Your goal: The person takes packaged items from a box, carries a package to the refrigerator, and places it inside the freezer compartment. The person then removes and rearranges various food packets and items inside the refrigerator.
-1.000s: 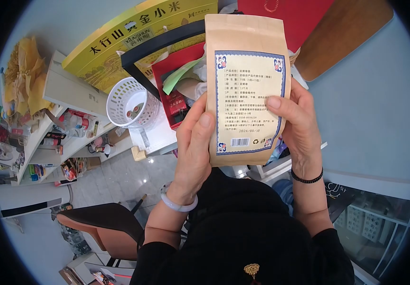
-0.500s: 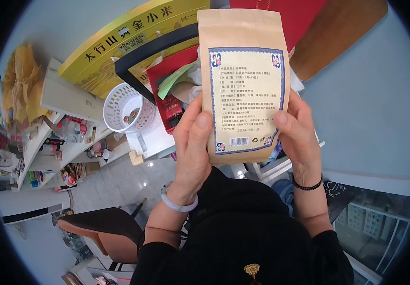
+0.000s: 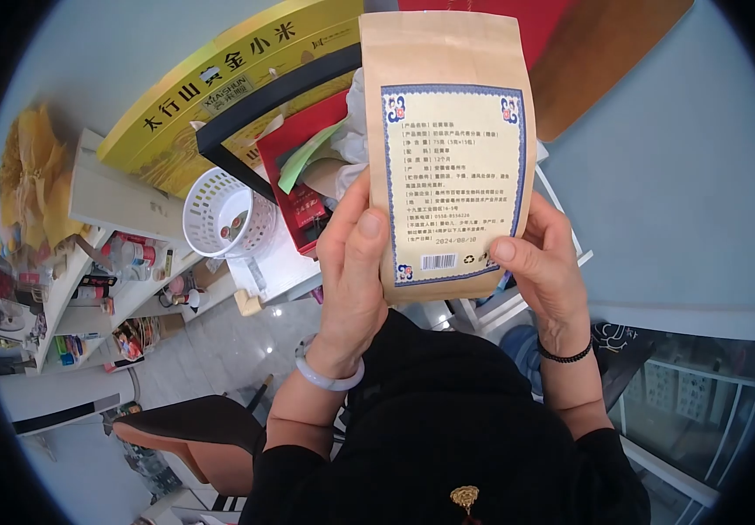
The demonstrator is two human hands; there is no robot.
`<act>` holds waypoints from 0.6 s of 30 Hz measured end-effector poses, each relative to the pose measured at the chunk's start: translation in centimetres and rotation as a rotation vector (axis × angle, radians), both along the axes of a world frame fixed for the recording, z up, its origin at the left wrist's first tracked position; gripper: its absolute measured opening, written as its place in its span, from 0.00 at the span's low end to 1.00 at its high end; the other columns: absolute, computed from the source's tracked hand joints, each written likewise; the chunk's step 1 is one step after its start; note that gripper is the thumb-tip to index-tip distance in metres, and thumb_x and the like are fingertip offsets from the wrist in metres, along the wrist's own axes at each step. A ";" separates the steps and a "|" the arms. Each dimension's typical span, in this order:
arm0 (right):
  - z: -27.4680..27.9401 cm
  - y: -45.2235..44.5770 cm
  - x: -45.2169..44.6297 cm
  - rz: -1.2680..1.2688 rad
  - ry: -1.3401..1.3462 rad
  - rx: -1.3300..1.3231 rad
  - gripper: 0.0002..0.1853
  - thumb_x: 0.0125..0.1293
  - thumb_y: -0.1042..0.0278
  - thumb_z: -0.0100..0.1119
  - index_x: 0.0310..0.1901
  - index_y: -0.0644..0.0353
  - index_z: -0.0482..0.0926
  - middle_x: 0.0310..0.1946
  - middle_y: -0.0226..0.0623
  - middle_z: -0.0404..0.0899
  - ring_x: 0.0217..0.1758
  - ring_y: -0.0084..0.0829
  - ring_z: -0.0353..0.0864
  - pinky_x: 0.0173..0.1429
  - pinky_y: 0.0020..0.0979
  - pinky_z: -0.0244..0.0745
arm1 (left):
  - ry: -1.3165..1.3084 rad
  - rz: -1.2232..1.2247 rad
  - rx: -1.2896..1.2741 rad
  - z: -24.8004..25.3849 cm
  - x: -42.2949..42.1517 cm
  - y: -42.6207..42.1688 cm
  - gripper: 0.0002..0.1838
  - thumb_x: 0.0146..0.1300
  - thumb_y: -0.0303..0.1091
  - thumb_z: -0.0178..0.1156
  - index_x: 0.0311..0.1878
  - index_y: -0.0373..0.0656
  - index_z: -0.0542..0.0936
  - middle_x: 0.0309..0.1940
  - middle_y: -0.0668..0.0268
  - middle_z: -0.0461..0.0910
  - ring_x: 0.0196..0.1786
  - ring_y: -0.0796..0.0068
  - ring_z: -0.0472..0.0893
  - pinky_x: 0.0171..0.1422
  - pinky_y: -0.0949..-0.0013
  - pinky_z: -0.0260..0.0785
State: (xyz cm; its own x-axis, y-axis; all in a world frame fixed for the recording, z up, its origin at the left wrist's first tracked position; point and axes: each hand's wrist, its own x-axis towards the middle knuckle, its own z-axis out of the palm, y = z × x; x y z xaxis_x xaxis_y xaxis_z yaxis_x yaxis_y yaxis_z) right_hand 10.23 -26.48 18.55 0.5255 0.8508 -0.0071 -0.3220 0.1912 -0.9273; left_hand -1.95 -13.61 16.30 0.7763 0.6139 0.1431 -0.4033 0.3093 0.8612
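Note:
A brown kraft paper bag (image 3: 447, 52) is held upright before me, its cream label with a blue border, printed text and barcode facing me. My left hand (image 3: 351, 262) grips its lower left edge, thumb on the front and fingers behind, hidden. At the lower right corner my right hand (image 3: 548, 271) closes on the bag, with its thumb over the label's corner. A pale bangle circles the left wrist and a dark beaded bracelet the right. What is inside the bag does not show.
Behind the bag lie an open red box (image 3: 281, 144) with green and white paper and a white perforated basket (image 3: 220, 214). A yellow box (image 3: 159, 131) leans on the wall. Shelves (image 3: 62, 297) stand left, a brown chair (image 3: 194, 429) lower left.
My right thumb has slid down the label toward its lower right corner. The bag stays nearly in place, while the background has shifted slightly left with the camera.

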 end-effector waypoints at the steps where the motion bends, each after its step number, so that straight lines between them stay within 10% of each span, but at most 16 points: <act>1: 0.0 -0.1 0.0 -0.003 -0.011 -0.001 0.32 0.54 0.68 0.67 0.59 0.71 0.65 0.50 0.43 0.76 0.54 0.28 0.74 0.60 0.28 0.65 | -0.006 -0.006 -0.005 0.0 0.0 0.0 0.34 0.68 0.49 0.48 0.65 0.29 0.59 0.57 0.56 0.70 0.58 0.72 0.71 0.62 0.71 0.62; 18: 0.3 -0.3 -0.4 -0.096 -0.044 0.002 0.32 0.53 0.67 0.67 0.58 0.71 0.67 0.47 0.44 0.77 0.50 0.26 0.75 0.56 0.25 0.67 | -0.007 -0.061 -0.026 1.2 0.3 -0.1 0.31 0.69 0.48 0.46 0.64 0.30 0.61 0.55 0.58 0.71 0.57 0.74 0.72 0.61 0.72 0.63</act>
